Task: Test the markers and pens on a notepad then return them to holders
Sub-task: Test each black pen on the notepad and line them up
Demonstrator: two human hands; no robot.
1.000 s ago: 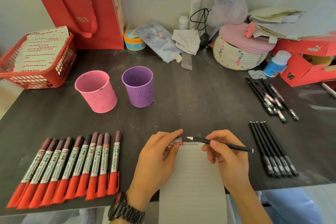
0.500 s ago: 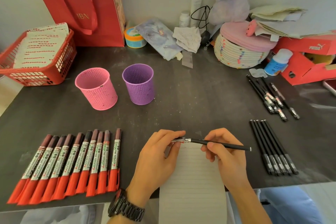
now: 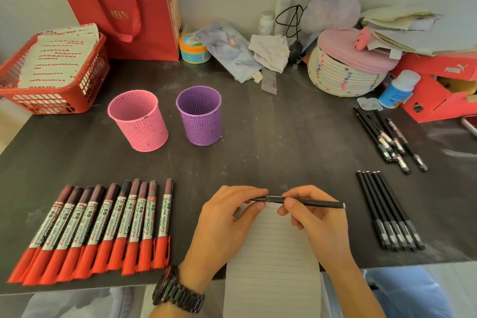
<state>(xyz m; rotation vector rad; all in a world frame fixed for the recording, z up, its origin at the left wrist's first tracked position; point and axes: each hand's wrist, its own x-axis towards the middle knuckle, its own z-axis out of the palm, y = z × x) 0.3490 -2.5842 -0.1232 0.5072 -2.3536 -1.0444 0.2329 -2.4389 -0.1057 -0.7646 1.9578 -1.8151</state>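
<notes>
A black pen (image 3: 317, 204) is held level over the far edge of a lined notepad (image 3: 271, 261). The left hand (image 3: 227, 224) pinches its left end. The right hand (image 3: 318, 227) pinches the barrel, and the tail pokes out to the right.

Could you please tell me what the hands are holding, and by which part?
A slim black pen: the right hand pinches its barrel near the front, the left hand pinches its tip end.

A tall red paper gift bag (image 3: 113, 2) stands at the back of the dark tabletop (image 3: 284, 142), a red plastic mesh basket (image 3: 59, 104) beside it — holding printed sheets (image 3: 59, 57). Far right, a pink-lidded coiled-rope basket (image 3: 343, 80) sits near a red cardboard shoebox (image 3: 436, 100).
</notes>
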